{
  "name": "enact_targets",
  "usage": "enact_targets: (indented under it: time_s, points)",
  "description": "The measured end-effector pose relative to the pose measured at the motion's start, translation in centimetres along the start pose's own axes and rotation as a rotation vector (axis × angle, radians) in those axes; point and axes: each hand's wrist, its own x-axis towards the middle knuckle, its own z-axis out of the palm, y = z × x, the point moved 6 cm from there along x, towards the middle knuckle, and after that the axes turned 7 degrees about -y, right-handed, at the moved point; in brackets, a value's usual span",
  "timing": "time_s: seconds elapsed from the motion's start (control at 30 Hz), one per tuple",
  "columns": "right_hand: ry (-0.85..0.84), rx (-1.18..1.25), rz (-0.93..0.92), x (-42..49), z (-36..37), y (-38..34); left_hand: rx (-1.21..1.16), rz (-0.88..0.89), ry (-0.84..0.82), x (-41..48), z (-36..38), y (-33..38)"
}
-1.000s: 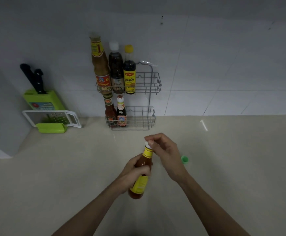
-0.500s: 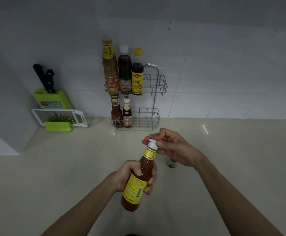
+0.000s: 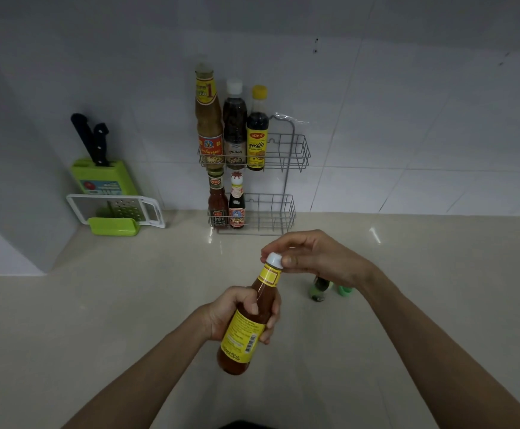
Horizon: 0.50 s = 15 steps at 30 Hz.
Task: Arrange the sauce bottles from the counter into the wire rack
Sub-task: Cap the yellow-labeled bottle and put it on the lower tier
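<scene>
bottle of red sauce with yellow label (image 3: 248, 328) is off the beige counter (image 3: 97, 305), long axis tilted, white cap (image 3: 274, 260) up toward the two-tier wire rack (image 3: 292, 156). left hand (image 3: 237, 311) wraps its body; right hand (image 3: 317, 258) pinches the cap.

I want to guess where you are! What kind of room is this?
Most likely a home kitchen: a wire rack of sauce bottles hangs on a tiled wall, and a green knife block and a grater stand on the counter.
</scene>
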Motion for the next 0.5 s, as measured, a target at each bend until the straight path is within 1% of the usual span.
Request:
enact_targets:
  time_s: [0.13, 0.27, 0.33, 0.4, 0.47, 0.5]
  points:
    - [0.021, -0.154, -0.013, 0.3, -0.4, -0.1, 0.128, -0.041, 0.097, -0.6, -0.8, 0.1]
    - [0.096, -0.374, -0.008, 0.4, -0.1, 0.3, 0.177, -0.098, 0.108, -1.1, -1.0, 0.0]
    - [0.222, -0.593, -0.038, 0.6, 0.4, 0.6, 0.234, -0.129, 0.15, -1.1, -1.1, 0.1]
    - [0.382, -0.835, -0.042, 0.7, 0.9, 1.3, 0.337, -0.145, 0.269, -1.0, -1.5, 0.4]
    - [0.487, -1.015, 0.058, 0.5, 0.8, 2.3, 0.467, -0.128, 0.413, -1.0, -2.2, 0.8]
    - [0.494, -1.042, 0.088, 0.2, 0.6, 2.5, 0.506, -0.124, 0.443, -1.1, -2.3, 1.0]
